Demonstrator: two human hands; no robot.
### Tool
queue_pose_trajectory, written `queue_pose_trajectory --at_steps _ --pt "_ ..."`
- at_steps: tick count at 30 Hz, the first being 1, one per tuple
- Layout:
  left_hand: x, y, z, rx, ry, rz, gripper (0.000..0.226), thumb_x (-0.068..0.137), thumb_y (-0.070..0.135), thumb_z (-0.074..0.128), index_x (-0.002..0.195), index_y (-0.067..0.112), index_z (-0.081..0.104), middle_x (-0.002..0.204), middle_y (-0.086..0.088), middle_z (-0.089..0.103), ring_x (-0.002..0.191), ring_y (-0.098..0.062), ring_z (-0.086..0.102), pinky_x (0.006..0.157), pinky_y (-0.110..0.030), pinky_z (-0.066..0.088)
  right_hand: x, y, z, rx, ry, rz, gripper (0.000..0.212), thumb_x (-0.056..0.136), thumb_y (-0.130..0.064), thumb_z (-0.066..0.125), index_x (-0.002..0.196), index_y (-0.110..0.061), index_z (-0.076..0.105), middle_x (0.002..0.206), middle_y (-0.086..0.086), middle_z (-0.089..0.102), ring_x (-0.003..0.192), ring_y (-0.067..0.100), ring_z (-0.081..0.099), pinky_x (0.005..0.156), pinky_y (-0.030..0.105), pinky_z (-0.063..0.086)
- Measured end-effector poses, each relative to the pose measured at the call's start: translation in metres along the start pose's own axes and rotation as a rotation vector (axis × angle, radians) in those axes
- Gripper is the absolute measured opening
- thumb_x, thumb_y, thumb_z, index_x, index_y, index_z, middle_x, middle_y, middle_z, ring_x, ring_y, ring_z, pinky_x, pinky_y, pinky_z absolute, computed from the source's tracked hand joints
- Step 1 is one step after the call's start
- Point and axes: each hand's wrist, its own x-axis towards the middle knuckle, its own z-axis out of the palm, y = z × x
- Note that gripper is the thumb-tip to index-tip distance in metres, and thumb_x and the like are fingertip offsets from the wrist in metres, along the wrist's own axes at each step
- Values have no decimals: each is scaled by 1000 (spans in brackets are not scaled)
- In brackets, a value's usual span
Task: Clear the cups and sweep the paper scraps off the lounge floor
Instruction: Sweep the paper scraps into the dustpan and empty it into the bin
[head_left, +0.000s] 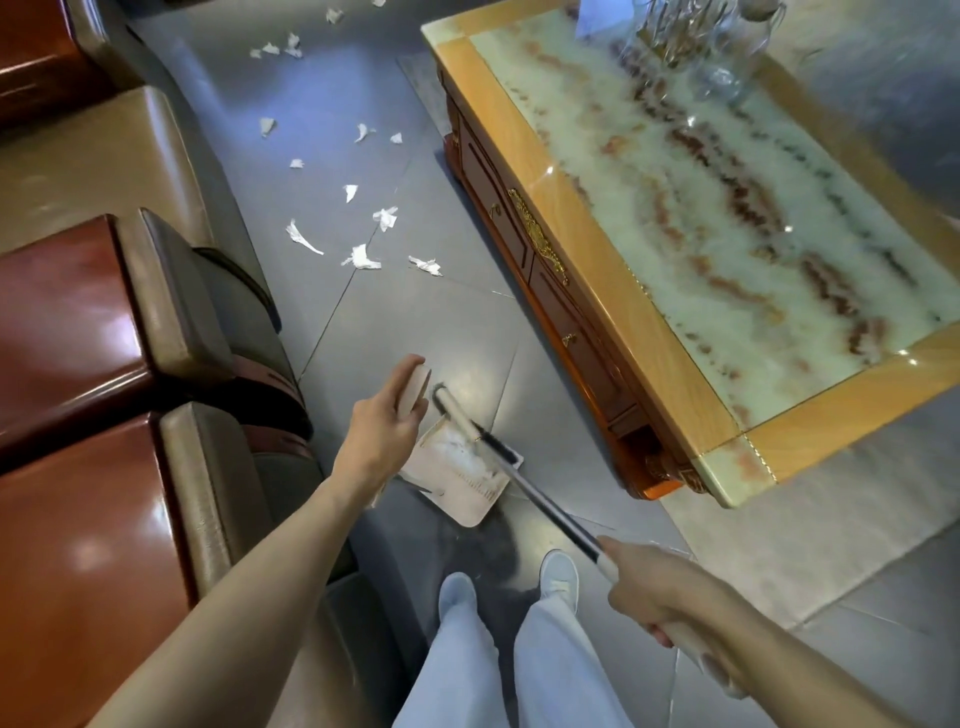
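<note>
**Broom and dustpan in hand, scraps ahead**

Nearest to us, our two pale shoes (560, 577) stand on the grey tiled floor (415, 322). Our right hand (660, 587) is clenched round the near end of the broom (545, 499). Its thin shaft runs forward and to the left, and its far end lies across the dustpan (457, 478).

Our left hand (384, 415) grasps the dustpan's pale upright handle, fingers curled round it. The pan sits on the floor just ahead of our feet, near the bench's near corner.

Beyond the pan, the paper scraps (361, 257) lie scattered along the strip of floor between the sofa (78, 338) on our left and the long side of the bench (649, 322) on our right. The closest few are well apart from the pan, and others trail off towards the far end of the floor.

The bench has a marbled top inside a light wooden rim. At its far end stand some clear glass vessels (691, 47), too blurred for us to tell what each one is.
</note>
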Motion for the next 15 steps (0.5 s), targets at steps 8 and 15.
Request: queue_pose_trajectory --at_steps 8,15 --pt "-17 2 3 -72 82 -10 44 96 21 57 135 40 47 100 5 63 70 -7 61 63 -18 49 -21 25 -35 1 9 15 81 88 0 42 152 -38 9 77 1 48 47 14 48 35 20 40" --pt "-54 10 16 -74 232 -51 46 95 21 58 137 36 44 110 9 56 85 -7 61 76 -23 54 -22 53 -67 -1 78 -17 77 88 -1 35 151 -39 12 93 8 54 47 15 48 36 19 38"
